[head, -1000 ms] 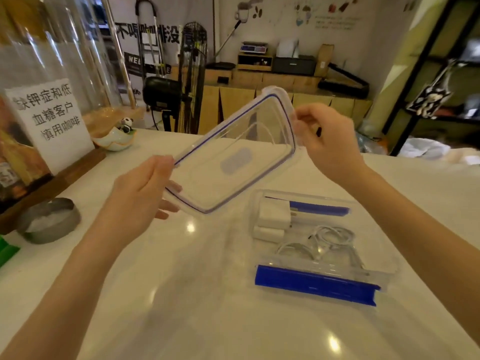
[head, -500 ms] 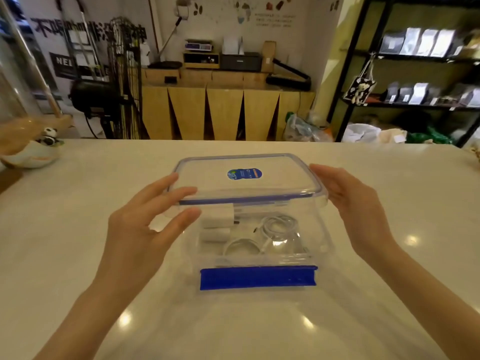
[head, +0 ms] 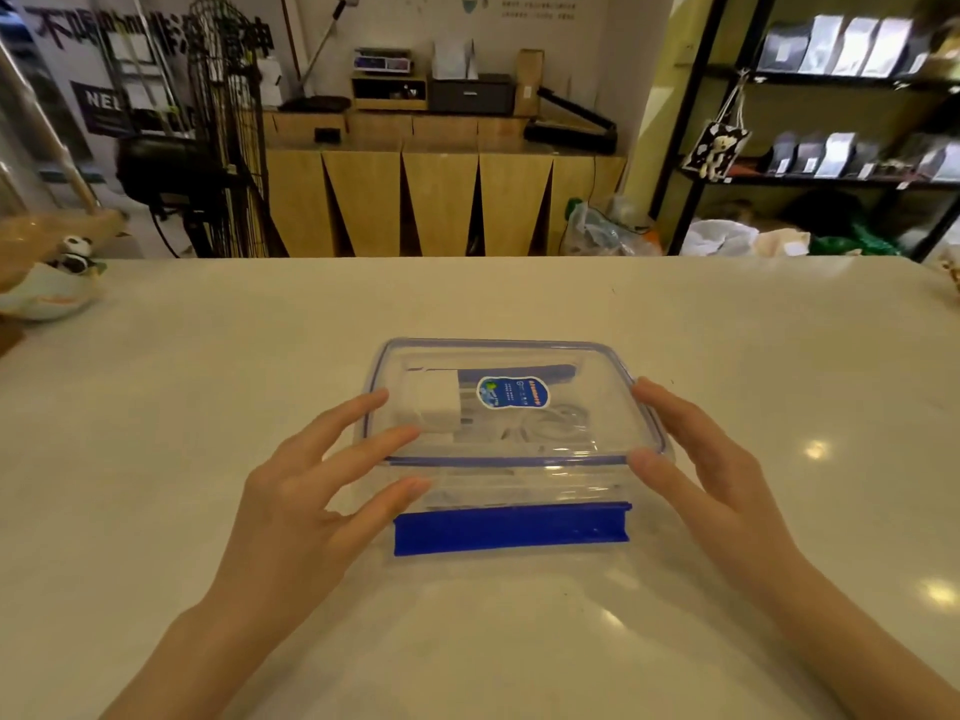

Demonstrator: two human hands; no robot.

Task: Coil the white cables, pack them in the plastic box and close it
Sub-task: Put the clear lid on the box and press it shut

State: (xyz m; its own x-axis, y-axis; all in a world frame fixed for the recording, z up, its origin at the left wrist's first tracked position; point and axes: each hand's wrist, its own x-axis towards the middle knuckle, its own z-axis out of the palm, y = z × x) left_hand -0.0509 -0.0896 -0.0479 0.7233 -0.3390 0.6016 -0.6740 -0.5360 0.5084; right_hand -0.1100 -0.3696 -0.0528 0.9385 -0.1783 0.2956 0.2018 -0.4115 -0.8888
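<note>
A clear plastic box (head: 524, 485) stands in the middle of the white counter. Its clear lid (head: 592, 402), blue-rimmed with an oval sticker, lies flat on top. Through the lid I see a white charger block (head: 434, 402) and coiled white cables (head: 545, 426). The near blue latch flap (head: 511, 527) hangs outward, unclipped. My left hand (head: 311, 491) rests its fingertips on the lid's left edge. At the lid's right edge lies my right hand (head: 711, 475), thumb on the near corner.
A small bowl with a panda figure (head: 57, 288) sits at the counter's far left. The counter's far edge (head: 467, 259) runs across the view, with a floor fan, wooden cabinets and black shelves beyond it.
The lid, held tilted in the air a second ago, has come down flat onto the box. Both hands followed it and now rest on its side edges.
</note>
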